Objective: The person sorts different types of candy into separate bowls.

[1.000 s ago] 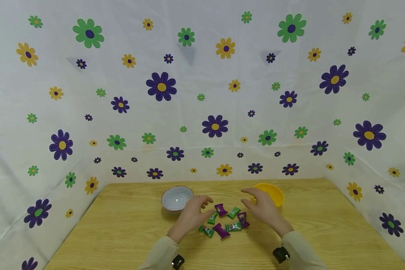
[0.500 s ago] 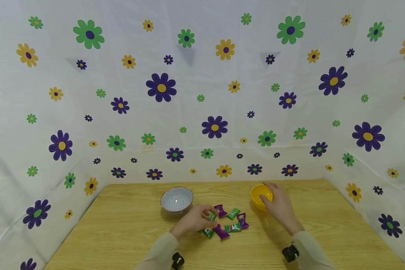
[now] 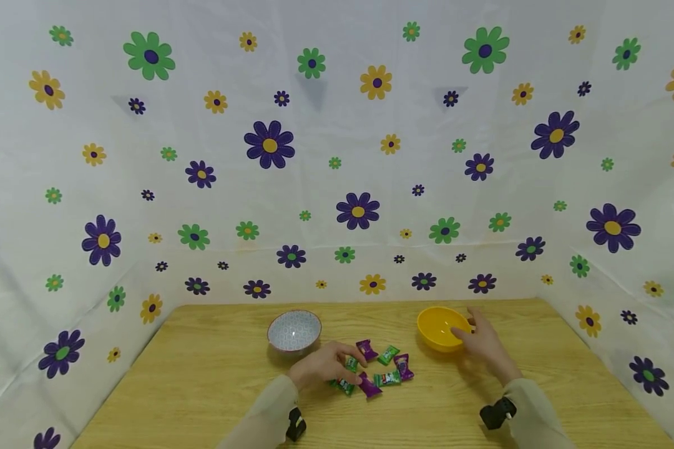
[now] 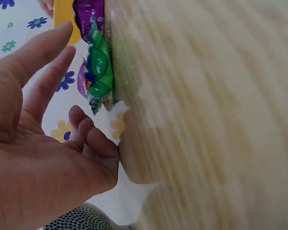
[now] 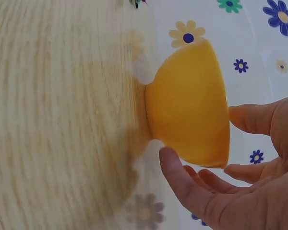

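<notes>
My left hand (image 3: 328, 365) is low over a group of small wrapped candies (image 3: 387, 378), some green and some purple. Its thumb and forefinger are spread beside a green candy (image 4: 100, 67), with nothing visibly held; the other fingers bend loosely. At the right rim of a yellow bowl (image 5: 192, 105) is my right hand (image 3: 485, 343). The thumb reaches over the rim while the fingers extend along the outside wall; whether they press on it cannot be told. The bowl stands upright on the table.
A patterned grey-blue bowl (image 3: 294, 332) with a reddish rim stands left of the candies, close behind my left hand. The wooden table (image 3: 213, 386) is enclosed at the back and sides by a white flowered cloth (image 3: 314, 187).
My left hand came down and right onto the candies, its fingers now spread wider. The right hand moved right, across the yellow bowl to its right rim. Bowls and candies stay in place.
</notes>
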A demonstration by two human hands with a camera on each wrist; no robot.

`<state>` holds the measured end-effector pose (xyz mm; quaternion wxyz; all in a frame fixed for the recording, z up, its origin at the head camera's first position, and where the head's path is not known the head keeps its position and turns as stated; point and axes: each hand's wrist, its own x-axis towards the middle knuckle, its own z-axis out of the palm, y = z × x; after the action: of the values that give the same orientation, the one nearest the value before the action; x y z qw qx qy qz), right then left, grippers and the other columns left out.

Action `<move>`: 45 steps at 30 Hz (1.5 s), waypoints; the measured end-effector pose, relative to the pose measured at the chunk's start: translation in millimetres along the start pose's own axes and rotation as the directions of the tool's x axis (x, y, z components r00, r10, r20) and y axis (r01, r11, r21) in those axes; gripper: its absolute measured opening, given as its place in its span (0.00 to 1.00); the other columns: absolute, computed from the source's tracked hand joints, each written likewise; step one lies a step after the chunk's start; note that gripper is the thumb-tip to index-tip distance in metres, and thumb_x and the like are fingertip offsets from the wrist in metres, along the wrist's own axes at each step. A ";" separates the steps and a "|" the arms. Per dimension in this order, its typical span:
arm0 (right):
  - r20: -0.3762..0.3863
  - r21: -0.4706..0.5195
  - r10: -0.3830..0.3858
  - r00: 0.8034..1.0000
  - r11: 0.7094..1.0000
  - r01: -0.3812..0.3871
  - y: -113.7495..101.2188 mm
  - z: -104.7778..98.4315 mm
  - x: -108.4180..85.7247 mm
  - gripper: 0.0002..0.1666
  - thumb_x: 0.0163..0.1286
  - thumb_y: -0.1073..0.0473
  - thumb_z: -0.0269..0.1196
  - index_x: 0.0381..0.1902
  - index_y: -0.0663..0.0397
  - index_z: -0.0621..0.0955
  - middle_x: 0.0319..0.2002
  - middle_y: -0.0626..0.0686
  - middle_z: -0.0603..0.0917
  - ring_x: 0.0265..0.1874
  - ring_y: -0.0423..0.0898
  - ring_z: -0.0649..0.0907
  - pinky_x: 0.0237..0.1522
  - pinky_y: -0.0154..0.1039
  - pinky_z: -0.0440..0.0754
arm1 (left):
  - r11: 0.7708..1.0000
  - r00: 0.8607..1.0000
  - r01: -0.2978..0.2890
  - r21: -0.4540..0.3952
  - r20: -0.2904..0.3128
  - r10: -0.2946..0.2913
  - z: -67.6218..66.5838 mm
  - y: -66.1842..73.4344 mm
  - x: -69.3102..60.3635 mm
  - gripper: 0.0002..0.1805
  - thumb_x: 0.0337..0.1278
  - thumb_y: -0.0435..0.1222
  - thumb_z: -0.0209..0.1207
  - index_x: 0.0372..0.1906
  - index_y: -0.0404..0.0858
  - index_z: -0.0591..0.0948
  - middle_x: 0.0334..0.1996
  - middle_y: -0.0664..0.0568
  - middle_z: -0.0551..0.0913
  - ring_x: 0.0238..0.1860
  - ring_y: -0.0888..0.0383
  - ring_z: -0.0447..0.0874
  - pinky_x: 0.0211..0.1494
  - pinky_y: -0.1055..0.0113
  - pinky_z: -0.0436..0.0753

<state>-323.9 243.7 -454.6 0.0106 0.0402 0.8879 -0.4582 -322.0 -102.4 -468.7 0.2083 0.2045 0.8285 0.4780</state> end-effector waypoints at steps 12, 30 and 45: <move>0.120 0.405 0.071 0.990 0.907 -0.114 13.8 -4.1 1.6 0.34 0.78 0.60 0.48 0.75 0.67 0.53 0.71 0.73 0.56 0.59 0.63 0.72 0.47 0.46 0.85 | 0.999 0.998 0.020 0.028 0.052 -0.021 1.5 2.5 2.9 0.14 0.45 0.30 0.72 0.42 0.41 0.88 0.49 0.54 0.80 0.40 0.55 0.67 0.41 0.64 0.67; 0.175 0.460 0.079 0.981 0.875 -0.153 15.3 -8.4 1.9 0.35 0.79 0.60 0.47 0.76 0.66 0.51 0.71 0.72 0.58 0.57 0.59 0.76 0.48 0.44 0.85 | 0.988 0.996 0.019 0.154 0.078 -0.032 6.4 6.2 10.4 0.12 0.42 0.28 0.73 0.36 0.42 0.89 0.46 0.57 0.82 0.49 0.57 0.73 0.59 0.54 0.73; 0.237 0.550 0.070 0.969 0.812 -0.194 20.1 -9.9 6.4 0.37 0.77 0.64 0.46 0.78 0.62 0.46 0.73 0.73 0.52 0.59 0.60 0.75 0.50 0.50 0.83 | 0.992 0.999 0.035 0.118 0.032 -0.039 3.7 1.7 8.6 0.10 0.41 0.31 0.75 0.33 0.44 0.88 0.41 0.57 0.81 0.41 0.56 0.70 0.45 0.63 0.70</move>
<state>-328.4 263.7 -465.5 0.1218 0.0558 0.6995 -0.7020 -326.9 -94.3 -470.2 0.2190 0.2090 0.8550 0.4211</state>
